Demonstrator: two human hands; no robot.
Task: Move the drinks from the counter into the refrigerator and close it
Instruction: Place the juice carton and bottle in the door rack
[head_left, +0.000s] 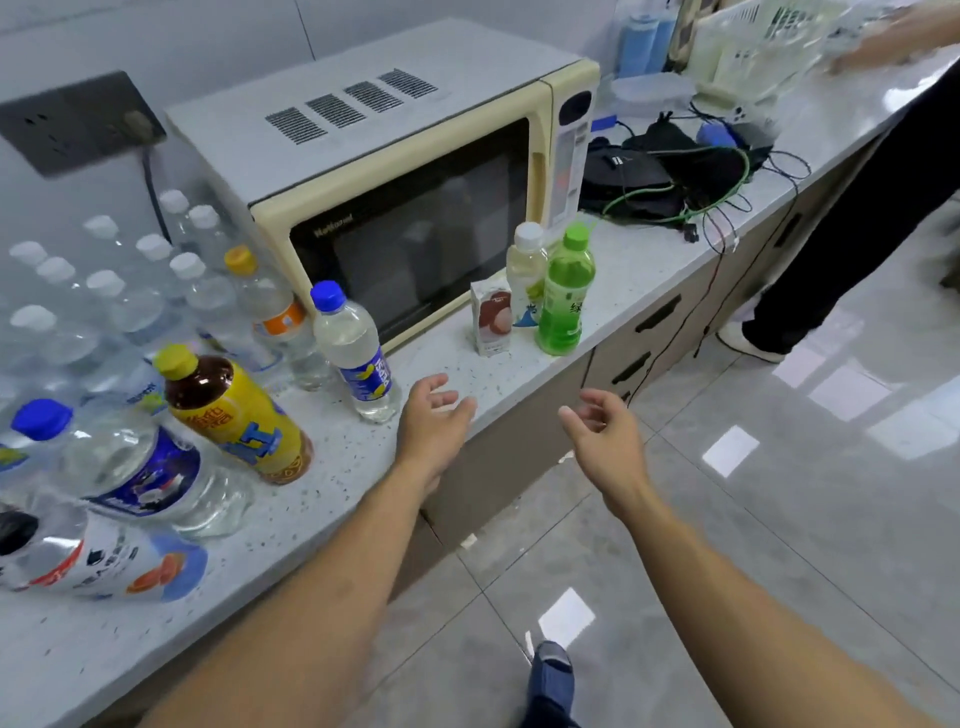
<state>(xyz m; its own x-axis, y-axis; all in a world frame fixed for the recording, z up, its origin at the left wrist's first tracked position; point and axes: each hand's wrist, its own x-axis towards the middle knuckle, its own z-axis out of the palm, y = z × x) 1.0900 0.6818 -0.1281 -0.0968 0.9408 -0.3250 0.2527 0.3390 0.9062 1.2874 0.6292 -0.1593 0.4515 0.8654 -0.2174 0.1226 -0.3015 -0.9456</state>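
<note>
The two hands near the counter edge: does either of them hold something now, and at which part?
Nothing is held. The left hand and the right hand are both open and empty.

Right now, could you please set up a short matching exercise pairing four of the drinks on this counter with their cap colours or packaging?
Things:
1. green tea bottle
2. lemon water bottle
3. iced tea bottle
4. lychee drink

Descriptions:
a. blue cap
b. carton, no visible cap
c. green cap
d. yellow cap

Pairs: 1-c, 2-a, 3-d, 4-b
</note>
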